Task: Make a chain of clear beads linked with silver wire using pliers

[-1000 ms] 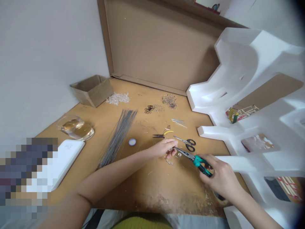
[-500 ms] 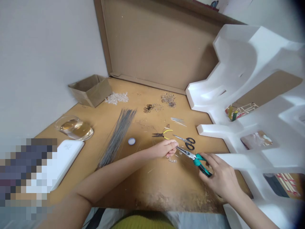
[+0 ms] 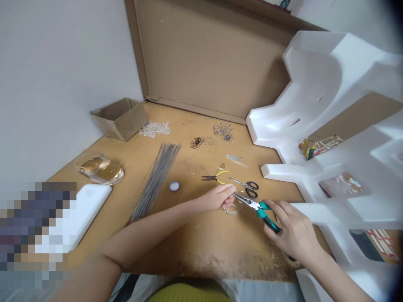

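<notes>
My right hand point(image 3: 294, 226) is closed around the green-and-black handles of long-nose pliers point(image 3: 252, 202). Their jaw tips meet the fingertips of my left hand point(image 3: 223, 197), which is pinched shut. A strand of clear beads point(image 3: 231, 212) dangles below the left fingers; its held end is hidden in them. Just behind my left hand lie small pliers with yellow handles point(image 3: 215, 177) and black-handled scissors point(image 3: 248, 187). A long bundle of thin grey wires point(image 3: 155, 180) rests to the left, beside a small round blue-rimmed lid point(image 3: 174, 186).
Farther back are a pile of clear beads point(image 3: 155, 128), black rings point(image 3: 197, 143), small metal pieces point(image 3: 223, 131) and loose pins point(image 3: 235, 160). On the left stand a cardboard box point(image 3: 118, 121), a glass of amber liquid point(image 3: 100, 167) and a white device point(image 3: 91, 214). White foam packaging point(image 3: 311, 167) borders the right.
Both hands stay almost in place, with the pliers' tips still at my left fingers. The dangling beads have shifted slightly to the right. The view has moved very little.
</notes>
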Tool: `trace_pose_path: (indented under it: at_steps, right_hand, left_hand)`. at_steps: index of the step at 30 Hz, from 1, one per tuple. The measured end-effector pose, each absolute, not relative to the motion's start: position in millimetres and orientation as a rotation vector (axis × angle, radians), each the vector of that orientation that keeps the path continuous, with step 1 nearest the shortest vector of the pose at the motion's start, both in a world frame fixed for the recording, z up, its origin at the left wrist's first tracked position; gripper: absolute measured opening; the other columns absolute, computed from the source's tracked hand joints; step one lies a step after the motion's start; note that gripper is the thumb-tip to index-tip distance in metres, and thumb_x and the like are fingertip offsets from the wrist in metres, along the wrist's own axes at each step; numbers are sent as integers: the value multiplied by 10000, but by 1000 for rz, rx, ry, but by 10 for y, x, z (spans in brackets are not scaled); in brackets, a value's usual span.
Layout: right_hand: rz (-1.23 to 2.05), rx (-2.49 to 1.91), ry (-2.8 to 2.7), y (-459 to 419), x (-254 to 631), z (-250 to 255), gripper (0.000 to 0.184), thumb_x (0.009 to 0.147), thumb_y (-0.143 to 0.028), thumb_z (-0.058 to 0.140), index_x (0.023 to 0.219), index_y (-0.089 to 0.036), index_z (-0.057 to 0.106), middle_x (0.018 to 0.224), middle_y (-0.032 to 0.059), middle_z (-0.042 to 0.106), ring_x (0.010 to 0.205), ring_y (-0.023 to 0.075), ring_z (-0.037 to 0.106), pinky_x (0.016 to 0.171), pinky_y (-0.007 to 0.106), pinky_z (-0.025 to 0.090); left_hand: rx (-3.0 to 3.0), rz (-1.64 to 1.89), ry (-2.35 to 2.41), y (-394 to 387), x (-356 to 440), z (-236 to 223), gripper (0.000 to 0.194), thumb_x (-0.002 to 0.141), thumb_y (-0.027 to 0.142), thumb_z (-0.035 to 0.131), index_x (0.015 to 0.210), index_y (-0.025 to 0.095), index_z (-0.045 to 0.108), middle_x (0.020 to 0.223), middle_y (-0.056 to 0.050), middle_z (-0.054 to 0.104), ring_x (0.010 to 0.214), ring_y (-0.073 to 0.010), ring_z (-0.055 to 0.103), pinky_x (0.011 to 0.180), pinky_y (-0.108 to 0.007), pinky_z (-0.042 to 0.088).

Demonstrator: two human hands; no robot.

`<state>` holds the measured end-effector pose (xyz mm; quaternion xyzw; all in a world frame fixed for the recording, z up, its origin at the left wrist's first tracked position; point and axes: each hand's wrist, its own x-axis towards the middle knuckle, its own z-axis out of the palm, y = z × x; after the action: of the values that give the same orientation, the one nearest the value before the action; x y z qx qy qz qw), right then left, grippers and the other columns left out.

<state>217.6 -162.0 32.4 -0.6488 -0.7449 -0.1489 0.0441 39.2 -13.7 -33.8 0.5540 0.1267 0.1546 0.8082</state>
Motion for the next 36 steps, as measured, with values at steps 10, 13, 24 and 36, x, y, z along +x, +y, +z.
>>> trace_pose_path:
  at_steps: [10, 13, 24, 36]
  right_hand:
    - [-309, -2067, -2177, -1661, 2115, 330, 351, 686, -224, 505, 1031, -191, 564, 821, 38, 639, 650, 172, 608, 559, 268, 459]
    - [-142, -2100, -2098, -1681, 2115, 324, 354, 679, -202, 488, 1026, -214, 559, 788, 12, 640, 585, 144, 603, 535, 245, 463]
    - [-125, -2202, -1922, -1804, 2191, 297, 339, 694, -236, 507, 1032, -232, 542, 875, 18, 647, 680, 179, 636, 604, 268, 491]
    - [-147, -2196, -1945, -1794, 2132, 294, 327, 690, -234, 496, 1012, -227, 553, 849, 20, 634, 624, 162, 619, 615, 272, 489]
  left_hand:
    - [1284, 377, 314, -126, 379, -378, 359, 837, 516, 366, 709, 183, 330, 542, 75, 347, 455, -51, 339, 479, -207, 296]
    - [1340, 364, 309, -90, 345, -297, 371, 828, 518, 387, 695, 173, 361, 550, 63, 391, 478, -55, 384, 523, -214, 340]
    - [1349, 548, 374, -47, 316, -151, 242, 718, 292, 608, 898, 147, 537, 720, 19, 475, 620, -64, 469, 593, -203, 372]
    - [1938, 780, 442, -108, 267, -163, 77, 729, 162, 489, 794, 174, 529, 667, 16, 474, 575, -71, 432, 535, -175, 359]
